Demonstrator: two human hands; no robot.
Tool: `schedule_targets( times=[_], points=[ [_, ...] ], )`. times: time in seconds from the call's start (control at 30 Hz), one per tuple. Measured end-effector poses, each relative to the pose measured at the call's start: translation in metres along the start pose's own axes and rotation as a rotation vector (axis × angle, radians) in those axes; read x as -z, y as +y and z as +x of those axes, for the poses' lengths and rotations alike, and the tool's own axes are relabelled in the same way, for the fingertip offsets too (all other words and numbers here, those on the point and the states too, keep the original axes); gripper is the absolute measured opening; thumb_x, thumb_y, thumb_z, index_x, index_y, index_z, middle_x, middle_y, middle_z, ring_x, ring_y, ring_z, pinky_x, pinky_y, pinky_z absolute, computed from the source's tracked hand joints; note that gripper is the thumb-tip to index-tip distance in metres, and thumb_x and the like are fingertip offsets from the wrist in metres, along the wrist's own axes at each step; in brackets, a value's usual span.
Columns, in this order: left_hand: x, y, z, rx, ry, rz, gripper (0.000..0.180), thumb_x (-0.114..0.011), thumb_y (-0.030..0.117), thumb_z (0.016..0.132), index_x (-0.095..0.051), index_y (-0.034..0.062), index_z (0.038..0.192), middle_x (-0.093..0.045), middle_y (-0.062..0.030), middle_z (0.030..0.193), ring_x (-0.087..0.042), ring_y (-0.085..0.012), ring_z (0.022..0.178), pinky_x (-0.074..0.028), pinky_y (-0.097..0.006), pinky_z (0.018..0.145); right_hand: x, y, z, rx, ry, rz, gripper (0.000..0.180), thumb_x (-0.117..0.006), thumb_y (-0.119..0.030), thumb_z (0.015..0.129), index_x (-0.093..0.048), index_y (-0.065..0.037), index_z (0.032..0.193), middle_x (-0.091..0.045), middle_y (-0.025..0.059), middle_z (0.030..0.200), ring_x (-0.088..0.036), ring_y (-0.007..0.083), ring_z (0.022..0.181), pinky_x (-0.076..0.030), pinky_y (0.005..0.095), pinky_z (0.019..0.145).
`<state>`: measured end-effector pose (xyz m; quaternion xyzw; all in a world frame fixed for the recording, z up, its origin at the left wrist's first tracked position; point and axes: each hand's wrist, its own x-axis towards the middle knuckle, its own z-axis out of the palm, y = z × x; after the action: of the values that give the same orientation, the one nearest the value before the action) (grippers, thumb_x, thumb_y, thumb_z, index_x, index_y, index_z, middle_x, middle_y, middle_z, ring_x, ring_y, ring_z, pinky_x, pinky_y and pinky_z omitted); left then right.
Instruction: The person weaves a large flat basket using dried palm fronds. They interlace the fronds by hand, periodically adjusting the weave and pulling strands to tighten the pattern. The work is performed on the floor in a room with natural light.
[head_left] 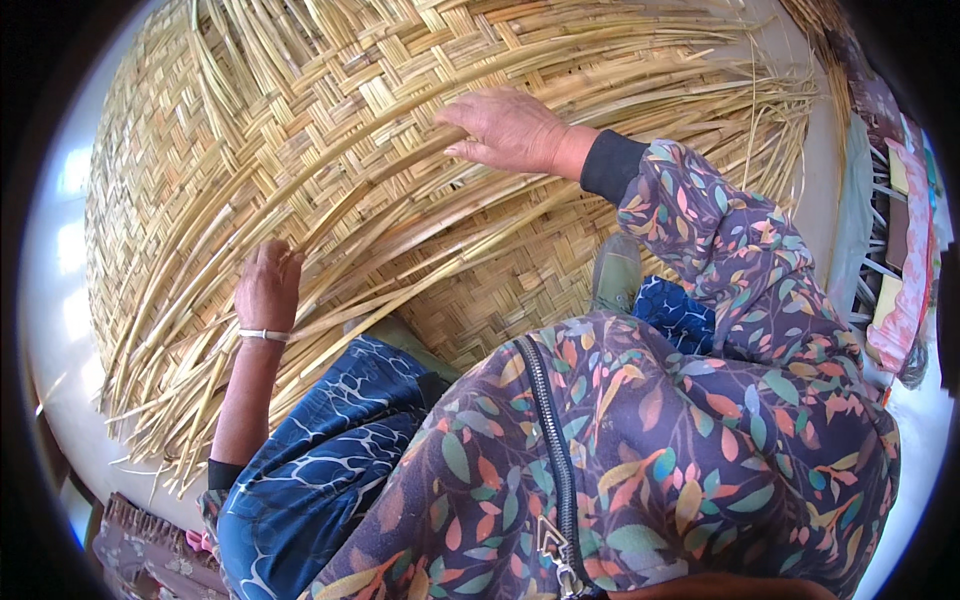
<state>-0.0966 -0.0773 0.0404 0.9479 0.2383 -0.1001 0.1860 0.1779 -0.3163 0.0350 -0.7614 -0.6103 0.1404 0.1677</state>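
A large mat (490, 300) of flat, straw-coloured reed strips spreads out in front of me, woven in a diagonal pattern. Many loose strip ends fan across it from the lower left to the upper right. One long reed strip (375, 180) arches between my two hands. At its left end, my left hand (268, 288), with a light bracelet at the wrist, is closed with the fingertips pinched on the strip. Farther up and to the right, my right hand (512, 130) reaches over the mat, the strip passing between its thumb and bent fingers.
My green shoe (617, 275) rests on the mat by my bent knees. At the right stands a metal rack (875, 240) beside pink cloth (900, 325). Darker stalks (828, 60) lie at the upper right. A fringed brown cloth (150, 550) is at the lower left.
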Motion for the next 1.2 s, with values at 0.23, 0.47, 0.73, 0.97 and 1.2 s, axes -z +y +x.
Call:
schedule_targets(
  times=[0.23,0.47,0.73,0.97,1.2],
  points=[
    [-0.013,0.046,-0.04,-0.38,-0.096,0.106,0.109,-0.083,0.03,0.049,-0.023,0.0106,0.138,-0.027,-0.0162,0.141,-0.025,-0.0347,0.131,-0.022,-0.048,0.104,-0.016,-0.039,-0.061,0.336,-0.206,-0.025,0.073,-0.073,-0.036,0.063,-0.041,-0.015,0.126,-0.039,0.0109,0.131,-0.038,0.0303,0.122,-0.03,0.0461,0.099],
    [-0.042,0.049,-0.038,-0.162,-0.039,0.218,0.105,-0.08,0.033,0.056,-0.02,0.012,0.14,-0.025,-0.0169,0.142,-0.023,-0.033,0.132,-0.02,-0.047,0.105,-0.057,-0.021,-0.076,0.377,0.049,-0.345,0.096,-0.076,-0.041,0.058,-0.024,-0.025,0.138,-0.023,0.0086,0.144,-0.025,0.03,0.132,-0.017,0.0489,0.107],
    [-0.039,0.04,-0.006,-0.163,-0.158,0.256,0.09,-0.074,0.017,0.061,-0.025,0.0132,0.137,-0.054,-0.0102,0.111,-0.052,-0.0282,0.103,-0.042,-0.043,0.082,-0.028,0.021,-0.054,0.046,-0.171,-0.351,0.079,-0.074,-0.033,0.064,-0.035,-0.015,0.129,-0.054,0.0048,0.092,-0.055,0.0216,0.086,-0.042,0.0408,0.076],
    [-0.008,0.028,0.008,-0.259,0.123,0.209,0.037,-0.066,0.009,0.07,-0.055,0.0117,0.105,-0.058,-0.0059,0.071,-0.059,-0.0212,0.065,-0.048,-0.036,0.059,0.002,0.024,-0.014,0.139,-0.057,-0.382,0.012,-0.059,-0.017,0.075,-0.055,-0.014,0.087,-0.055,0.0029,0.068,-0.06,0.0182,0.066,-0.046,0.0316,0.054],
    [0.074,0.018,0.069,-0.127,0.522,0.364,0.043,-0.067,0.012,0.072,-0.054,0.0128,0.114,-0.064,-0.0091,0.088,-0.062,-0.0254,0.078,-0.049,-0.038,0.069,0.128,0.016,0.074,0.123,0.321,-0.776,0.022,-0.046,-0.016,0.085,-0.054,-0.017,0.106,-0.056,0.0098,0.091,-0.057,0.0226,0.088,-0.046,0.0339,0.073]
  ],
)
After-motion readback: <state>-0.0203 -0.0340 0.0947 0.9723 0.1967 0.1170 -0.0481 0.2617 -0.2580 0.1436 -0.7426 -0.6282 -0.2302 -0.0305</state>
